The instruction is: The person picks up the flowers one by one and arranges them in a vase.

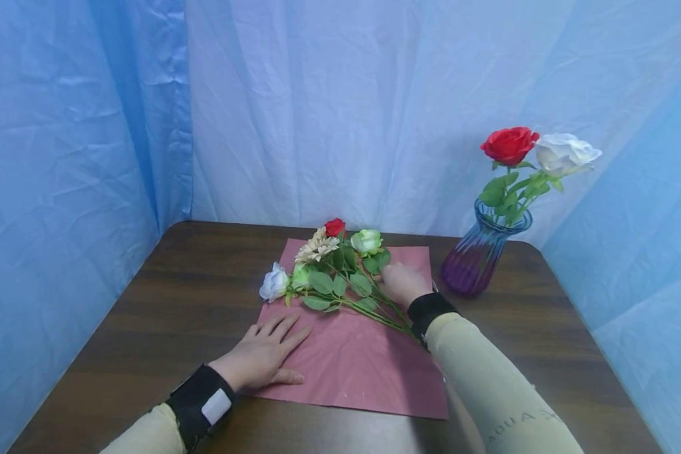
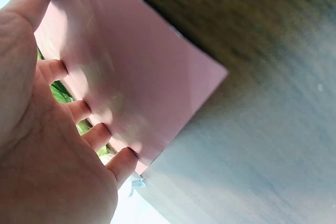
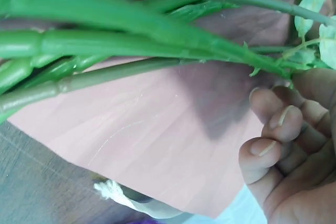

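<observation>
A sheet of pink wrapping paper (image 1: 357, 372) lies on the table, with several artificial flowers laid across its upper part. Among them are a red rose (image 1: 335, 227), a beige daisy-like flower (image 1: 316, 246), a pale green rose (image 1: 366, 241) and a bluish-white rose (image 1: 274, 282). My left hand (image 1: 263, 353) rests on the paper's left side, fingers spread and straight. My right hand (image 1: 404, 282) is at the right of the bunch; in the right wrist view its thumb and curled fingers pinch a green stem (image 3: 231, 51). Where exactly the fingertips meet is partly hidden.
A blue-to-purple glass vase (image 1: 479, 252) stands at the right rear, holding a red rose (image 1: 509, 146) and a white rose (image 1: 564, 154). A cream ribbon-like strip (image 3: 139, 203) lies beside the paper. Blue curtains (image 1: 340, 113) surround the dark wooden table (image 1: 147, 328).
</observation>
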Tool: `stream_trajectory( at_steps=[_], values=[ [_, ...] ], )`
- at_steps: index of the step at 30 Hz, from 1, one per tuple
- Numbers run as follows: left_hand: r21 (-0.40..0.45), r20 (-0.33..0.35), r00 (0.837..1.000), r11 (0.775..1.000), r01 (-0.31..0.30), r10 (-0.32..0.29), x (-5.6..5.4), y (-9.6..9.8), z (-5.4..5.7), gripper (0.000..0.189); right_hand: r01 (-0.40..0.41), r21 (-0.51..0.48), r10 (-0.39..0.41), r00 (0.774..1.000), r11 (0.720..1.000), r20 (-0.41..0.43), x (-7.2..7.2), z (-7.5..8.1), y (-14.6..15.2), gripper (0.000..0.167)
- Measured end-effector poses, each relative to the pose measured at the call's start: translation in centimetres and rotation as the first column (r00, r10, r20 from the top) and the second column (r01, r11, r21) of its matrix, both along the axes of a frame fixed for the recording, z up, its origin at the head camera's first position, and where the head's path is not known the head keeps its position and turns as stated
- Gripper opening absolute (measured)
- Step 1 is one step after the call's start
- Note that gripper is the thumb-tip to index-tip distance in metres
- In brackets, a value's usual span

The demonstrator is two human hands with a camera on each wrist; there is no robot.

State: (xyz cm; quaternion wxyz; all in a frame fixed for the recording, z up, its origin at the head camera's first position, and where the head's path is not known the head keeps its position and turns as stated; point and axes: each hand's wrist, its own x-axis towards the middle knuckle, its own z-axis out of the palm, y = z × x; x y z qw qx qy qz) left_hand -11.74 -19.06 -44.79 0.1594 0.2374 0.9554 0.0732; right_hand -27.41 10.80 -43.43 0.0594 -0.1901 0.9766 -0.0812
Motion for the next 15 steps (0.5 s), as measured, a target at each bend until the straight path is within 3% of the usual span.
stream_trajectory(
  at_steps=[4, 9, 15],
  values=[
    [-0.001, 0.002, 1.000, 1.000, -0.003, 0.003, 0.04, -0.03, 0.03, 0.089, 0.045, -0.026, -0.045, 0.999, 0.999, 0.019, -0.01, 0.03, -0.22, 0.017],
    [0.000, 0.002, 1.000, 1.000, -0.002, 0.002, -0.04, -0.13, -0.10, 0.089, 0.094, -0.078, -0.089, 0.994, 0.993, 0.062, -0.35, -0.15, -0.19, 0.027],
    [-0.001, -0.008, 1.000, 1.000, 0.007, -0.007, -0.05, -0.13, -0.06, 0.089, 0.082, -0.160, -0.066, 0.992, 0.984, 0.106, -0.67, -0.32, 0.38, 0.040]
  ],
)
